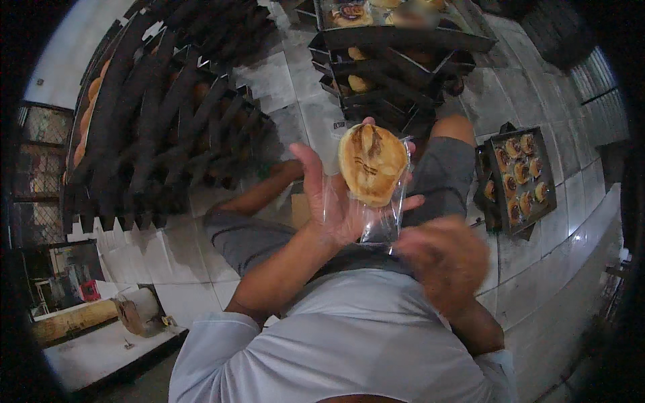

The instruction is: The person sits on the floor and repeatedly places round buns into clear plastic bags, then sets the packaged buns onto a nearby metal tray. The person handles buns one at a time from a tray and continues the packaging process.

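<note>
A round, golden-brown bun with darker brown markings on top lies in a clear plastic bag. My left hand holds it from beneath, palm up, the thumb standing out to the left and fingertips showing past the bun's edges. The lower part of the bag, below the bun, hangs over my palm. Close to the bag's lower right corner is my right hand, its fingers bent and smeared by motion. Whether they pinch the plastic cannot be made out.
Dark trays with buns are stacked crosswise ahead of me. A large stack of dark trays rises at the left. On the tiled floor at the right, another tray carries several topped buns. A low white surface bears a roll at lower left.
</note>
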Motion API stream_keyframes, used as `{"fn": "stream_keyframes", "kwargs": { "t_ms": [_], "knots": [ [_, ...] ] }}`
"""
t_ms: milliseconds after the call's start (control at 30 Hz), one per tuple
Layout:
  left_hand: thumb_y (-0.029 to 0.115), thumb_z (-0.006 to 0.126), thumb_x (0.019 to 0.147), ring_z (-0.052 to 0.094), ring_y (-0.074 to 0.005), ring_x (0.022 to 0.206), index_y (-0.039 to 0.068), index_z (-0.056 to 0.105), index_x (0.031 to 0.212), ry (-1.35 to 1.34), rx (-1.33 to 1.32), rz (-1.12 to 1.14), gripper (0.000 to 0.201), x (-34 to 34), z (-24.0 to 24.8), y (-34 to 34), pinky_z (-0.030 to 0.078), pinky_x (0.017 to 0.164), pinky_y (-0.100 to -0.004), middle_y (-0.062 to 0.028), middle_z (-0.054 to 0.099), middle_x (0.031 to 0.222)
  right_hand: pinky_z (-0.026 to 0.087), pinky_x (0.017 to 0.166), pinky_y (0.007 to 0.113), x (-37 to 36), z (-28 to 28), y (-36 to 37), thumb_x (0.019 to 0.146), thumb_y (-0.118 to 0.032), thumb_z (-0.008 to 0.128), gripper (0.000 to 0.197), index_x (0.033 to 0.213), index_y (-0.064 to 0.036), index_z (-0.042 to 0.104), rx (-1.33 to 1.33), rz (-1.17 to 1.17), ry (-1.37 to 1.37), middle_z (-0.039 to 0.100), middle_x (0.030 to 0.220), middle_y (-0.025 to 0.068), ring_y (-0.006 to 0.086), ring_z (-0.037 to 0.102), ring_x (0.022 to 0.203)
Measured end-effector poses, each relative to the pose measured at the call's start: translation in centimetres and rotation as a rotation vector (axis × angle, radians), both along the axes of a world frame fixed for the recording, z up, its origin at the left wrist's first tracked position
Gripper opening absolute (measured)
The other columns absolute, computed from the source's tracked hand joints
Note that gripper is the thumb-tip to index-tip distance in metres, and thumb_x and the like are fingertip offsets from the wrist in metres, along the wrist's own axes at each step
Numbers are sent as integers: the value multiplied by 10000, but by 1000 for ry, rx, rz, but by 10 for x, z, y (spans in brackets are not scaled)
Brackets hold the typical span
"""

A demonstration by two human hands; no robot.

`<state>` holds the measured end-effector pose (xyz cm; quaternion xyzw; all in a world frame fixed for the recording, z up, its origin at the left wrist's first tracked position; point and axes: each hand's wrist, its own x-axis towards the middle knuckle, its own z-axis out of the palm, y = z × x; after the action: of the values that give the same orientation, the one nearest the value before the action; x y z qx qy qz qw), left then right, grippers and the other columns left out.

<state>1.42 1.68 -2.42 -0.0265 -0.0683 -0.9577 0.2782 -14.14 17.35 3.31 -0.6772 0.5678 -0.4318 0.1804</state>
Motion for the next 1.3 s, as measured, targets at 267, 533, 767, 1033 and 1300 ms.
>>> {"fn": "stream_keyframes", "kwargs": {
  "t_ms": [267, 533, 767, 1033, 1300],
  "knots": [
    [626, 728, 925, 640, -355, 1269, 278, 460, 1553, -213, -20, 205, 767, 6, 11, 16, 538, 1064, -614, -193, 543, 1505, 565, 651, 381, 57, 2, -39, 852, -121, 822, 153, 943, -62, 714, -1, 93, 150, 662, 885, 80, 268, 702, 761],
    [511, 768, 935, 695, -324, 1121, 153, 631, 1295, -427, 286, 259, 526, 11, -42, 6, 606, 953, -525, -155, 682, 1283, 583, 653, 385, 60, -18, -47, 802, -181, 808, 163, 835, -86, 680, 212, 358, 79, 664, 793, 83, 268, 710, 699],
    [570, 763, 923, 698, -296, 1054, 147, 637, 1288, -401, 222, 297, 572, 4, -16, 5, 595, 955, -527, -138, 700, 1259, 600, 681, 370, 41, 8, -44, 848, -129, 811, 118, 919, -65, 743, -51, 84, -13, 716, 884, 76, 260, 734, 747],
    [562, 747, 939, 698, -265, 1022, 139, 648, 1258, -538, 191, 319, 538, -2, -4, 4, 598, 940, -518, -119, 704, 1222, 572, 615, 427, 52, -18, -48, 858, -150, 807, 150, 945, -59, 725, 81, 82, 188, 717, 903, 88, 298, 722, 724],
    [582, 664, 992, 653, -288, 1125, 111, 653, 1246, -586, 472, 355, 535, 2, -48, -15, 575, 945, -492, -140, 680, 1252, 585, 750, 427, 15, 19, -30, 844, -256, 768, 263, 1016, -66, 712, 302, 739, -271, 742, 928, 98, 298, 744, 815]
  ]
}}
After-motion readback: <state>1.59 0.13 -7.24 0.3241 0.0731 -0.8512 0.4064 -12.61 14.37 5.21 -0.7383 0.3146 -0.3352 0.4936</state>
